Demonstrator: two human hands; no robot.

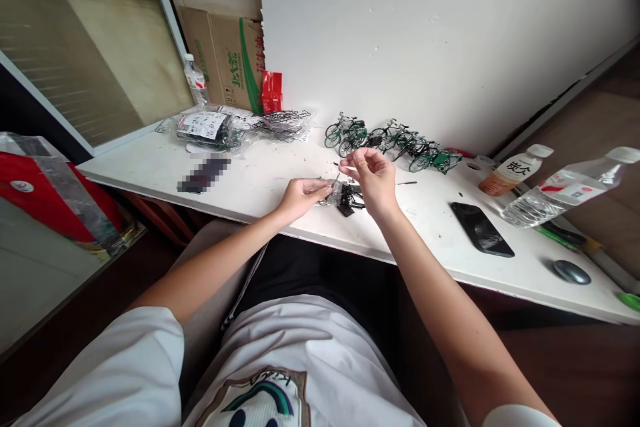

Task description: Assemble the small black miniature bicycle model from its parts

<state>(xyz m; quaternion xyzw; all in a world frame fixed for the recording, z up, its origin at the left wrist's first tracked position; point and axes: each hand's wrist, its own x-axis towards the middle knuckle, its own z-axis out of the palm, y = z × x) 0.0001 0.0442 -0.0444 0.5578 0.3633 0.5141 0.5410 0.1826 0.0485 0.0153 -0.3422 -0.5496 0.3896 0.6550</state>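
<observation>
My left hand (304, 196) is closed in a pinch above the front of the table, with a thin dark rod (338, 176) rising from its fingertips. Opposite it, my right hand (371, 172) pinches thumb to finger near the rod's upper end. Whatever lies in that pinch is too small to name. Between and below both hands are small black model bicycle parts (346, 197), partly hidden by the fingers. Behind my right hand stand several small model bicycles (345, 131) in green and black.
Left of the hands lie plastic bags of parts (207, 127) and a blurred dark rectangle (204, 175). A carton (227, 57) and red box (272, 91) stand behind. At right are a black phone (482, 229), a brown drink bottle (516, 171), a water bottle (565, 190) and a dark oval object (571, 271).
</observation>
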